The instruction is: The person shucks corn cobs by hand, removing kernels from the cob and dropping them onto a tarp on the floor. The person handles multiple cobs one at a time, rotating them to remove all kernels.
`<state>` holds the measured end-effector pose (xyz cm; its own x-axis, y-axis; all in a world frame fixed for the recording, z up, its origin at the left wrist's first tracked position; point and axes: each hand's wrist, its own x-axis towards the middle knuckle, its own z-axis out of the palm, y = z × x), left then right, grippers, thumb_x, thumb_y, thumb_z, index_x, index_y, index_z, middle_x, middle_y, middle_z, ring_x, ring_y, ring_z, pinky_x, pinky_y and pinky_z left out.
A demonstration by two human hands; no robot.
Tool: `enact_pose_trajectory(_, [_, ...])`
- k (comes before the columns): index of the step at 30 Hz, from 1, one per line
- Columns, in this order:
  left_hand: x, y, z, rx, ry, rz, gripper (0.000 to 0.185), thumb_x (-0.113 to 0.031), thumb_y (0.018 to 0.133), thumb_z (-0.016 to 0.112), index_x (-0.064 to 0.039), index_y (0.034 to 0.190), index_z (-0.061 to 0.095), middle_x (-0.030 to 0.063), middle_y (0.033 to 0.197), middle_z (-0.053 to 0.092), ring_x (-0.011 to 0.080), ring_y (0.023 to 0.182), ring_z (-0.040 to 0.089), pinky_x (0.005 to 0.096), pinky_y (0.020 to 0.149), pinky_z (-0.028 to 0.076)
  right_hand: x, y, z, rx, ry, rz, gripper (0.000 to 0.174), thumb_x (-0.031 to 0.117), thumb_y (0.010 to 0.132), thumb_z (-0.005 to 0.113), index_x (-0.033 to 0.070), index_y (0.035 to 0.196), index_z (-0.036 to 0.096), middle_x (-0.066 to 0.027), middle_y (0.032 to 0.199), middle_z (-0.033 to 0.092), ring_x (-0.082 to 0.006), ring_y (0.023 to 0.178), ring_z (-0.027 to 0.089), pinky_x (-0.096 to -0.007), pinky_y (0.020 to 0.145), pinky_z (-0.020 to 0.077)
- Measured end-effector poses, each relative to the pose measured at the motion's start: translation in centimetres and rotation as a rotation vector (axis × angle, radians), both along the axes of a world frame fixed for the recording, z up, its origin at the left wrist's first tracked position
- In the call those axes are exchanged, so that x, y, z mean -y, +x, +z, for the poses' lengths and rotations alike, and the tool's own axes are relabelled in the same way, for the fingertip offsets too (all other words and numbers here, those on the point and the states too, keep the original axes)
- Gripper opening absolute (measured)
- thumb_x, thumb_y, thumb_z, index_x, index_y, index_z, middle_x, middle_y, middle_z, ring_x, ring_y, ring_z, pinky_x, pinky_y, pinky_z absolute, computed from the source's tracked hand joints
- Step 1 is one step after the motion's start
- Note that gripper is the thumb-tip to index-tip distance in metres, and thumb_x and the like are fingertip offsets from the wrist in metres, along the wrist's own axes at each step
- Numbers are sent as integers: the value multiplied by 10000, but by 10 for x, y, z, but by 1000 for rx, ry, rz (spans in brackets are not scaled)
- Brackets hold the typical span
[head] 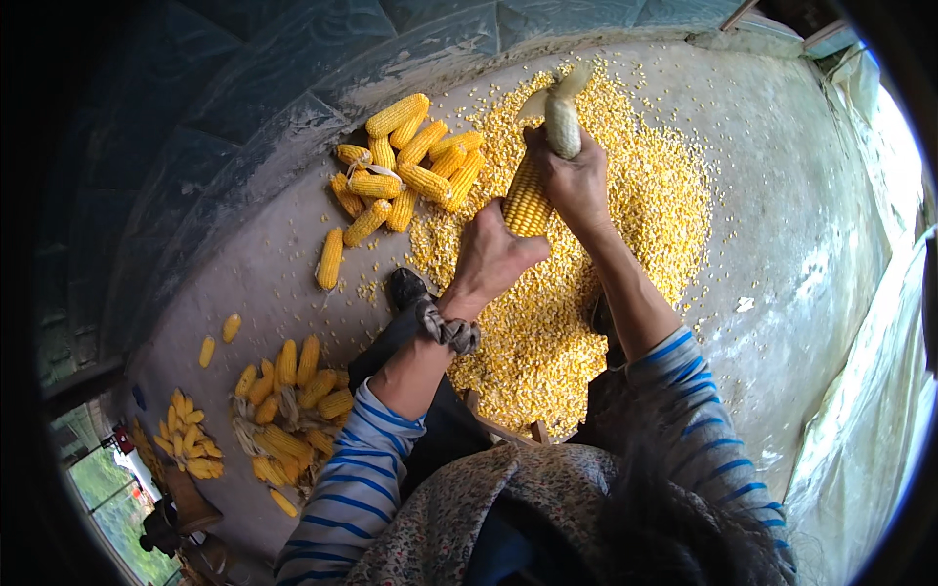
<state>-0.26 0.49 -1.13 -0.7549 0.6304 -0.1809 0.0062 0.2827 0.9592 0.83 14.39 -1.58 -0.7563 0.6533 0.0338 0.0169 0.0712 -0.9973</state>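
Note:
An ear of yellow corn [528,201] is held between my two hands above a wide pile of loose corn kernels [652,198]. My left hand [495,249] grips its lower end, with the thumb stretched out to the right. At the upper end, my right hand [568,172] is closed around the ear and also around a pale, stripped cob [562,128], which has dry husk at its top. The fingers of my right hand are partly hidden behind the cob and the ear.
Ears of corn [425,183] lie heaped at the upper left, near the wall base. Another heap with husks [293,417] and a smaller one [188,439] lie at the lower left. A dark shoe [407,287] touches the kernels' edge. Pale sheeting [857,381] hangs at the right.

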Motion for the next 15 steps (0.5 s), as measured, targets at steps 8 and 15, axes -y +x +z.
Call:
enact_pose_trajectory(8, [12, -3, 16, 577, 106, -35, 233, -166, 699, 700, -49, 881, 616, -2, 668, 562, 114, 534, 505, 262, 466, 386, -21, 11, 20, 85, -363, 325, 447, 375, 833, 740, -30, 996, 643, -90, 864, 656, -150, 745, 616, -307, 696, 516])
enact_pose_trajectory(15, [5, 8, 12, 225, 85, -50, 246, -121, 673, 660, 1, 864, 565, -6, 728, 563, 104, 642, 490, 272, 560, 395, 5, 14, 26, 266, 87, 241, 377, 257, 815, 744, 14, 1091, 661, -130, 905, 677, -214, 788, 653, -362, 691, 531])
